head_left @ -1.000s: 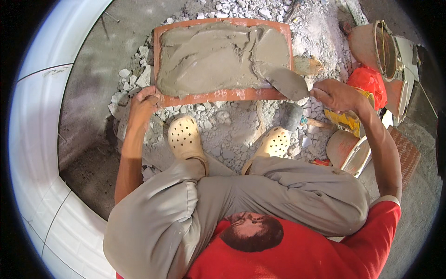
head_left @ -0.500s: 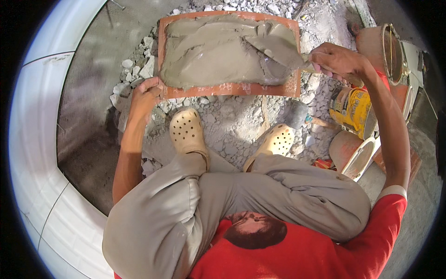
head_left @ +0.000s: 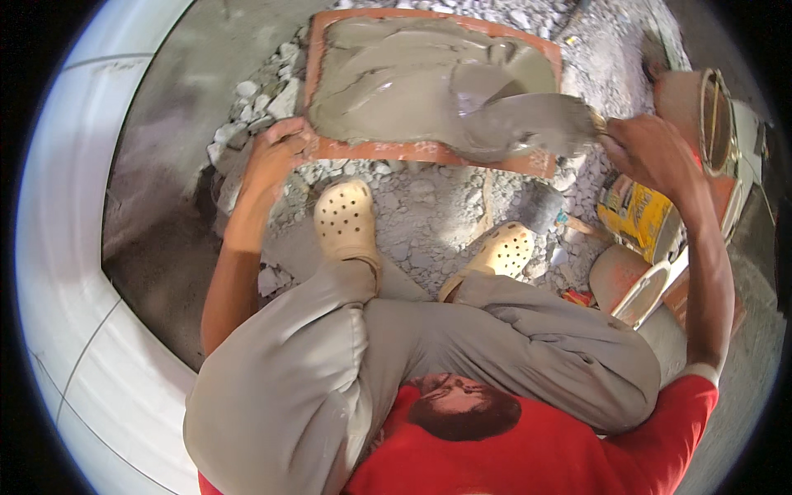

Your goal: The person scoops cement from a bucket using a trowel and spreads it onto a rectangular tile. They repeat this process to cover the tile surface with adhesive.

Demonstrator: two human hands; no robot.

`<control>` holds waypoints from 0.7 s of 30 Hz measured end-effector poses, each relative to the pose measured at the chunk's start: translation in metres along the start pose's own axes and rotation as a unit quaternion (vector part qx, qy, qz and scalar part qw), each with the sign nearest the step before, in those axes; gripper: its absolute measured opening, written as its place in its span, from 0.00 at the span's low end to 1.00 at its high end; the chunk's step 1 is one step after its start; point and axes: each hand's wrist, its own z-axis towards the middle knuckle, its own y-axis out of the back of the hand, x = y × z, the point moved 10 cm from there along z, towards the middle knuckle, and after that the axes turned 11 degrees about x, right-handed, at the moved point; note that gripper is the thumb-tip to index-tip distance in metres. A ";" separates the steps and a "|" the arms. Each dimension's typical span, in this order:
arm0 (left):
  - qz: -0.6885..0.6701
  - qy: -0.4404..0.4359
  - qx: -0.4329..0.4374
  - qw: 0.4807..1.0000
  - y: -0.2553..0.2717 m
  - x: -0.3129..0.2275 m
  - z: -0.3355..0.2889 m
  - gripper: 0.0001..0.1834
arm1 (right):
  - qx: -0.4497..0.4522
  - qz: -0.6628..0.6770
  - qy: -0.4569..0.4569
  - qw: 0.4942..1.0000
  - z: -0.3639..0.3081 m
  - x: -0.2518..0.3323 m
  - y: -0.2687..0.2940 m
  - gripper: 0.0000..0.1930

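Observation:
A reddish-brown tile lies face down or flat over the rubble, spread with a thick layer of wet grey mortar. My left hand is closed on the tile's near left corner, fingers over its edge. In my right hand is the handle of a trowel. Its blade, coated in mortar and slightly blurred, lies over the tile's right part and reaches past its right edge. Beneath the blade the mortar shows a scooped hollow and ridges.
Broken rubble surrounds my clogs. A black-headed mallet lies right of my right foot. Along the right stand or lean a yellow container, a bucket and another tipped bucket. White tiles curve along the left.
My right hand has drawn the trowel rightward, its blade now turned and partly past the tile's edge. The view has shifted slightly; my left hand keeps its hold on the corner.

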 end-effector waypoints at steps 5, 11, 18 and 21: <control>-0.063 -0.010 0.031 0.997 0.000 0.003 0.002 0.23 | -0.056 0.091 -0.015 0.994 -0.019 0.010 0.031 0.17; -0.091 -0.002 0.041 0.995 0.004 0.015 0.005 0.26 | 0.042 0.347 0.106 0.931 0.041 0.086 0.019 0.19; -0.098 0.006 0.048 0.994 0.003 0.024 0.011 0.23 | 0.024 0.328 0.221 0.918 0.099 0.140 0.030 0.22; -0.101 0.003 0.053 0.993 0.002 0.023 0.012 0.23 | -0.024 0.207 0.261 0.943 0.100 0.159 0.036 0.20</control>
